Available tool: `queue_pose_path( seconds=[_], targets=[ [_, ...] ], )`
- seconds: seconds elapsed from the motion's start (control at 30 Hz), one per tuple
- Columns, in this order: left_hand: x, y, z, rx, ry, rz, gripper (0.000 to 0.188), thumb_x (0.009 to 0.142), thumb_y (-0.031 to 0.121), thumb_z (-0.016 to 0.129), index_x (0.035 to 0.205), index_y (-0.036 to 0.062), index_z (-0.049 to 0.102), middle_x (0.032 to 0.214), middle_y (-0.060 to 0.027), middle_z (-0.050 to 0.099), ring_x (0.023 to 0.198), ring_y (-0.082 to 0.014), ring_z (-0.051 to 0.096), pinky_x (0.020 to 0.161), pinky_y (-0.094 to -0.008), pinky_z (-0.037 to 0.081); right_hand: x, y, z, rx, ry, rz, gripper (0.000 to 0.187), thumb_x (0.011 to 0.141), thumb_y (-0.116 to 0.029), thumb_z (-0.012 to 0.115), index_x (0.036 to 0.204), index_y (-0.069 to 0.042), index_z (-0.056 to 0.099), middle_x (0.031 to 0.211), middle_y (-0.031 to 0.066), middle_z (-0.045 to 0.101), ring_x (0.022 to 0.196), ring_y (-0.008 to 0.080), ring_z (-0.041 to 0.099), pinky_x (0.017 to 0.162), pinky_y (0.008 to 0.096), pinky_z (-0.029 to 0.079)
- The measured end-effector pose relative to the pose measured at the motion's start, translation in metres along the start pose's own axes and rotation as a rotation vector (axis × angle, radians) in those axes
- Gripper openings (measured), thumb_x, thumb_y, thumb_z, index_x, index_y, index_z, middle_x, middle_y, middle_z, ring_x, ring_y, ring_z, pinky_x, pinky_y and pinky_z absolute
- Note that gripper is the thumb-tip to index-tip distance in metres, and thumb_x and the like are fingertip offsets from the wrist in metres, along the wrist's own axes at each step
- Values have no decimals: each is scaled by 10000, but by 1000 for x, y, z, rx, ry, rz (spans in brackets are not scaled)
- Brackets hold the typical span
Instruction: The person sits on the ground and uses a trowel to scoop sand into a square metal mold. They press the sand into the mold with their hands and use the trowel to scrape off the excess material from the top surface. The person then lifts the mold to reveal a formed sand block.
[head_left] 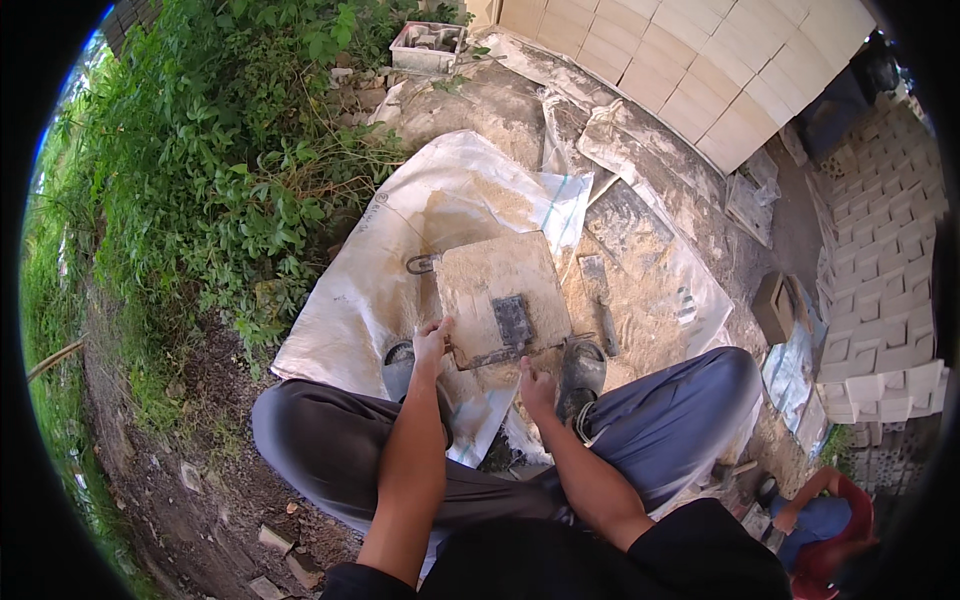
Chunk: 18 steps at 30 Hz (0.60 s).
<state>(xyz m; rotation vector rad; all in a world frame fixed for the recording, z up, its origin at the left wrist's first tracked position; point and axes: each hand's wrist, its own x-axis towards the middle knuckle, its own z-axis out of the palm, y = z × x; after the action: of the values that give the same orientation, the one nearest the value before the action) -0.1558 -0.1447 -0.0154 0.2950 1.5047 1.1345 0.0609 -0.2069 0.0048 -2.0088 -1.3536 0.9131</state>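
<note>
A square slab (470,285), coated in sandy dust, lies tilted between my feet on a pale woven sheet. My left hand (430,345) is closed at the slab's lower left corner, fingers against its edge. A dark, flat-bladed scraper (513,320) rests on the slab's face. My right hand (538,388) is closed at the scraper's near end, just off the slab's lower edge; the handle is mostly hidden by the fingers. A second long-handled scraper (604,318) lies on the sandy sheet to the right. Beside the slab's upper left edge is a small dark metal loop (420,264).
The dusty white sheet (345,310) spreads around my sandals. Leafy plants (250,180) crowd the left. Stacked pale blocks (680,65) stand at the far right, with more blocks (880,270) beyond. A tray (428,47) sits far back. Another person (830,525) crouches at lower right.
</note>
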Motion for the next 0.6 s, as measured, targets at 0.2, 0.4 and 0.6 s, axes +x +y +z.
queue_pose_path(
  seconds=[0.2, 0.4, 0.6],
  targets=[
    [-9, 4, 2, 13, -22, -3, 296, 827, 319, 680, 944, 50, 638, 815, -10, 595, 661, -119, 540, 626, -260, 458, -13, -54, 0, 272, -75, 27, 683, 895, -563, 415, 662, 55, 589, 550, 194, 545, 572, 355, 594, 582, 451, 419],
    [-10, 7, -1, -62, -94, -77, 333, 828, 309, 679, 1030, 49, 628, 835, -8, 607, 697, -124, 570, 630, -257, 466, -11, -8, 14, -41, -117, 60, 690, 906, -563, 383, 667, 46, 602, 587, 220, 562, 640, 386, 604, 617, 463, 426],
    [-8, -5, -6, -157, -80, -82, 317, 843, 265, 664, 1062, 41, 610, 906, -20, 614, 722, -129, 586, 648, -266, 481, -14, -42, 12, 74, -61, -14, 706, 904, -571, 374, 684, 54, 616, 616, 242, 585, 644, 414, 599, 626, 480, 429]
  ],
)
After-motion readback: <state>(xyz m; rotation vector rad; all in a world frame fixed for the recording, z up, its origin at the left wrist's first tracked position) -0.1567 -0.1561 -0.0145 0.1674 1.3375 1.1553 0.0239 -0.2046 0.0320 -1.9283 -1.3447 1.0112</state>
